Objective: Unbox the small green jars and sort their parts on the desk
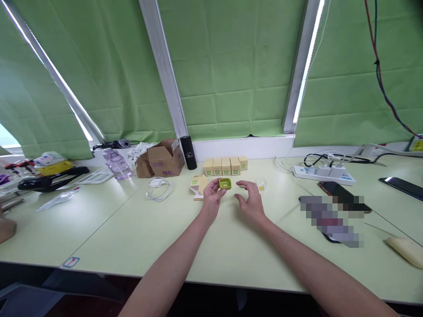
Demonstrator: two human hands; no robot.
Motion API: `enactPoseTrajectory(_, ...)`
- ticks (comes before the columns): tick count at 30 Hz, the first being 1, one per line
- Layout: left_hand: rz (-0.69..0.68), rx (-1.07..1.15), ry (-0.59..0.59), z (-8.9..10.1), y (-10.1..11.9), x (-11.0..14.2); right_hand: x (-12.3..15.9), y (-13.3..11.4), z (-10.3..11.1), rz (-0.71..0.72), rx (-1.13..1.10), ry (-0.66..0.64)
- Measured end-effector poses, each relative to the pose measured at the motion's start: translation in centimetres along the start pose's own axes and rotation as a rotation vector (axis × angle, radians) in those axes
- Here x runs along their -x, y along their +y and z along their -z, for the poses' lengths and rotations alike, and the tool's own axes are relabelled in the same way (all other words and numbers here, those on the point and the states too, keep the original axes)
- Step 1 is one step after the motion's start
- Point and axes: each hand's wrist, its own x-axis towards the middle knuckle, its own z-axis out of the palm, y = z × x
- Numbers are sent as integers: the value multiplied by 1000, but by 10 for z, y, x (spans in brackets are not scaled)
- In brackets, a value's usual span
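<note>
A small yellow-green box [225, 184] — squarish, with rounded corners

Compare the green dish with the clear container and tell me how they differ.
Colour: the green dish is solid green, while the clear container is see-through, with a yellow spot showing in it.
Place: the green dish is held in the left hand; the clear container rests on the table, beside the open right hand.
Shared: both are small.

Small square green container [225, 184], rounded corners, hollow side showing, gripped at one side by left hand [212, 199].
</note>
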Motion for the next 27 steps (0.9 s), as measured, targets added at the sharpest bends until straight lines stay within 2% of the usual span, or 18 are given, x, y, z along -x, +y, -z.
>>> enactPoseTrajectory(4,29,11,-63,-5,2,3,0,-3,0,113,-25,-24)
enactPoseTrajectory(8,87,45,-115,-9,4,6,0,-8,2,163,-36,-43)
enactPoseTrajectory(15,144,-13,-225,-13,6,11,1,-9,5,189,-45,-71)
enactPoseTrajectory(24,160,-152,-328,-13,4,12,0,-6,6,134,-13,-23)
enactPoseTrajectory(27,142,-163,-285,-13,5,12,-1,-8,8,112,-32,-33)
